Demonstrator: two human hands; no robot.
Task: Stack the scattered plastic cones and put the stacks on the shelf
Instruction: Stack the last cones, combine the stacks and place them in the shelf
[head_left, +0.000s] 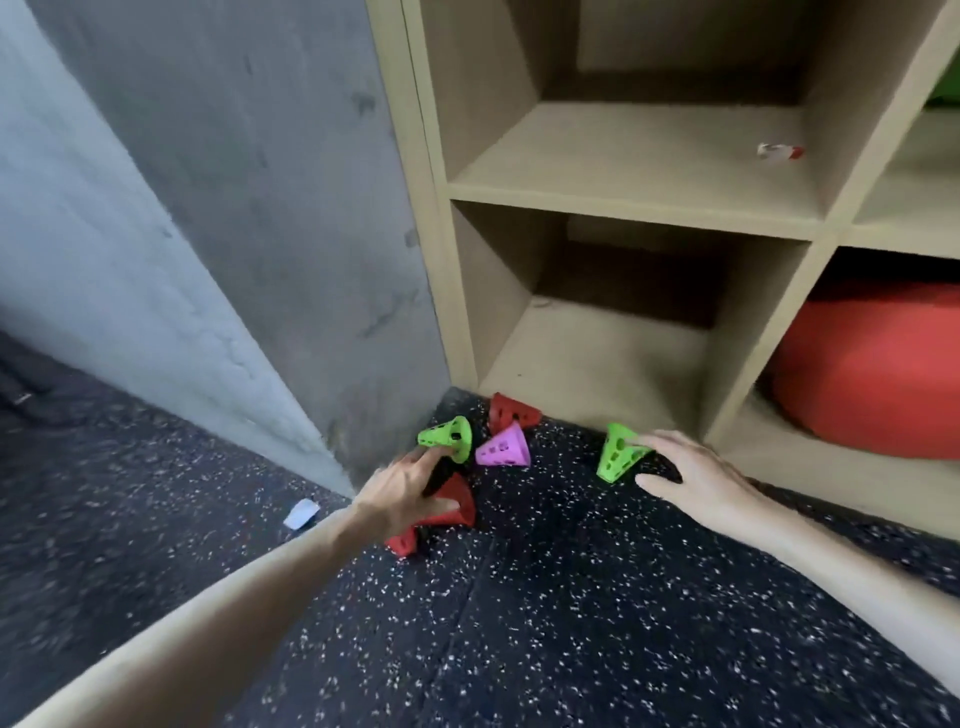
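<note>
Several perforated plastic cones lie on the speckled black floor in front of the wooden shelf (631, 208). My left hand (410, 493) rests over a red cone (457, 501) on its side, with the thumb pressed on it and the fingertips reaching a green cone (449, 436). A pink cone (504, 449) and a second red cone (511, 410) lie just beyond, by the shelf's base. My right hand (696, 475) has its fingers spread. Its index finger touches another green cone (615, 457) and its thumb is just below the cone's rim.
A grey concrete wall (234, 208) meets the shelf's left side. The shelf's left cubbies are bare except for a small red and white object (779, 151). A big red cushion (872, 374) fills the lower right cubby. A white scrap (301, 514) lies on the floor.
</note>
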